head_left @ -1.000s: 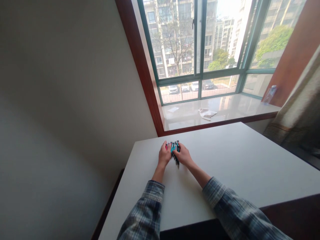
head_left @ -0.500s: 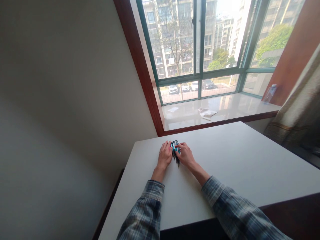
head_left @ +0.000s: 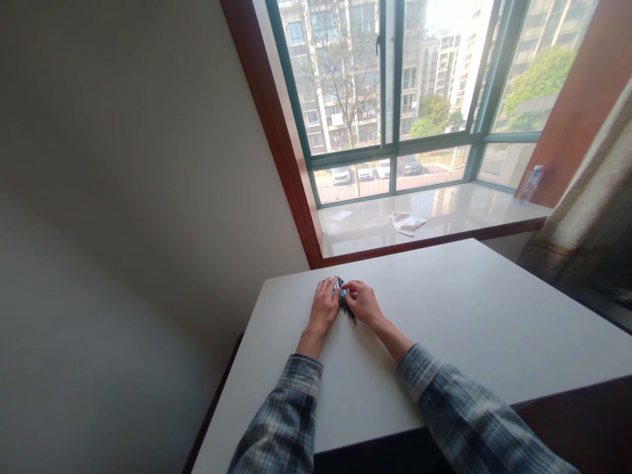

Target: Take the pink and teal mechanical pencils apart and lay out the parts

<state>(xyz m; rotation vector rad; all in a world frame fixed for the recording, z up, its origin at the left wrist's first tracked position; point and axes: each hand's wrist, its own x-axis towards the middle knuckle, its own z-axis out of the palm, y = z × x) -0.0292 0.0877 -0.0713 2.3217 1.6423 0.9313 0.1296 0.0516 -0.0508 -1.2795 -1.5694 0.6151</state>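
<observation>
White table (head_left: 469, 316) spreads beneath both hands, and the pens (head_left: 342, 304) lie on it in a tight bundle, between the hands and partly under them. Some of the pens show light blue along the middle; their dark ends slant back toward the person, and pale ends poke out ahead of the left hand (head_left: 324, 305). That hand lies flat over the left side of the bundle, its fingers stretched forward and nearly side by side. Just beside it, the right hand (head_left: 364, 303) curls in at the bundle's right edge, thumb and forefinger bent toward each other; whether they pinch a pen, I cannot tell. Blue-grey plaid covers both forearms, the left sleeve (head_left: 286, 415) and the right sleeve (head_left: 464, 398) spreading apart behind the hands. Beyond the hands, past the table's far edge, a glossy sill (head_left: 454, 210) holds a sheet of paper (head_left: 340, 215), a crumpled cloth (head_left: 407, 222) and, far off to the right, a clear bottle (head_left: 530, 184) near the curtain (head_left: 577, 191). Grey wall (head_left: 148, 197) fills the area left of the hands.
</observation>
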